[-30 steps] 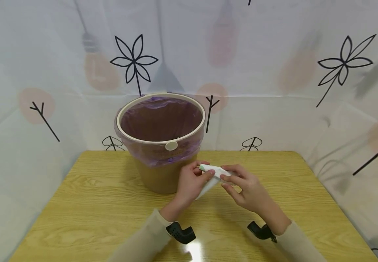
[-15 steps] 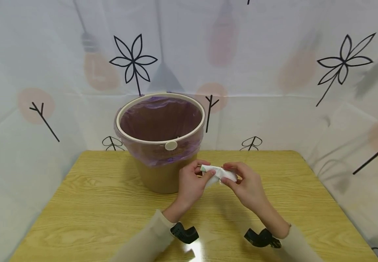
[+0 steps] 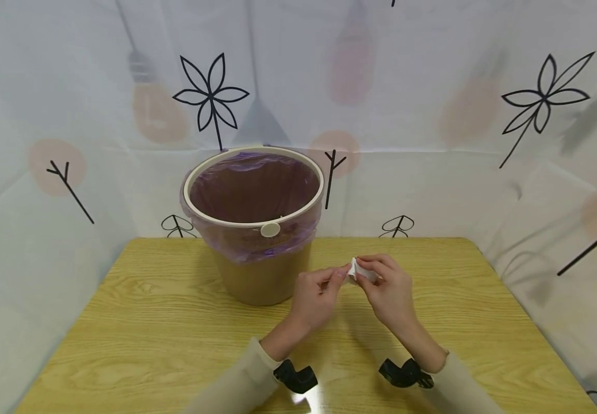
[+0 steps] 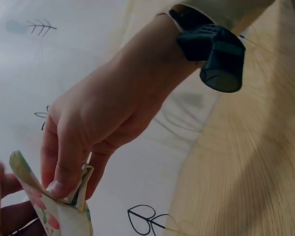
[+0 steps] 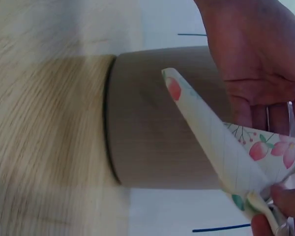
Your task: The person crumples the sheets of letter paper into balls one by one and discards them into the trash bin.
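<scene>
Both hands hold a sheet of lined paper (image 3: 353,269) above the table, beside the bin. It is folded and crumpled, and its floral side, printed with pink flowers and green leaves, shows in the right wrist view (image 5: 280,147). My left hand (image 3: 315,299) pinches its left end between thumb and fingers. At the other end my right hand (image 3: 394,293) grips a bunched part, its thumb and fingers pressed together in the left wrist view (image 4: 88,123). A long folded strip of the paper sticks out in the right wrist view. The fingers hide much of the sheet.
A brown waste bin (image 3: 257,282) with a pale rim and a purple liner bag (image 3: 236,241) stands just left of and behind the hands. The wooden table (image 3: 148,345) meets a printed cloth backdrop (image 3: 407,172) at the back and sides.
My left hand has moved right, nearer the right hand, and taken a new pinch. The paper's hanging corner has been gathered in, and less of the sheet shows in the head view.
</scene>
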The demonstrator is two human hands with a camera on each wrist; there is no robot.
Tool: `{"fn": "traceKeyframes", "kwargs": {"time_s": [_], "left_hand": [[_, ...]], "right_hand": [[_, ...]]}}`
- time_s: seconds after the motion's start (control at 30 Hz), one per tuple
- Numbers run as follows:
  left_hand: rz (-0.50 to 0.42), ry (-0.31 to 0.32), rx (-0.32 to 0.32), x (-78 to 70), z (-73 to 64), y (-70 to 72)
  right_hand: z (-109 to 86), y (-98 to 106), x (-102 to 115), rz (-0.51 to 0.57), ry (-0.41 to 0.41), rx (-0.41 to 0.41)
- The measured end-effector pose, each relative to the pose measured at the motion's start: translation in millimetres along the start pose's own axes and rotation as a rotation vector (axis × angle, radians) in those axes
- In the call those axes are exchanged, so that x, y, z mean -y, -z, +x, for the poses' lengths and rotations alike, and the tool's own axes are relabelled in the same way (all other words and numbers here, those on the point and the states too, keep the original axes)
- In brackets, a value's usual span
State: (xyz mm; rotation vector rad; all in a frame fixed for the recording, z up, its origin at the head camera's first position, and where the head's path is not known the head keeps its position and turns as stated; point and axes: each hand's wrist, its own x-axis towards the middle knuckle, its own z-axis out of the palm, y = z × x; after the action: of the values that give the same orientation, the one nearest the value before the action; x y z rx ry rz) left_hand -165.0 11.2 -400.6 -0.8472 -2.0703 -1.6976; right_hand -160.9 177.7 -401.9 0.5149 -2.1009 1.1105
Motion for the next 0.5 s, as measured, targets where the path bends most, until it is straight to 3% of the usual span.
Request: {"fn": "traceKeyframes", "kwargs": {"time_s": [0.13,0.23,0.37,0.5], "left_hand": [[-0.183,0.14,0.031,1.5,2.9,4.4],[-0.217,0.214,0.018,4.5,4.6,5.0],[-0.174,0.233,-0.012,8.5,4.5,4.8],[-0.104,0.195,-0.048,9.6,3.4,4.3]], "right_hand": [[-1.5,1.6,-2.2,0.068,0.028,0.023],[-1.9,3.6,-2.4,0.133,0.009,0.083],[-2.0,8.0,-1.7,0.304,-0.088,0.19],[-0.4,9.9,-1.0,0.441,-0.225,0.252]]}}
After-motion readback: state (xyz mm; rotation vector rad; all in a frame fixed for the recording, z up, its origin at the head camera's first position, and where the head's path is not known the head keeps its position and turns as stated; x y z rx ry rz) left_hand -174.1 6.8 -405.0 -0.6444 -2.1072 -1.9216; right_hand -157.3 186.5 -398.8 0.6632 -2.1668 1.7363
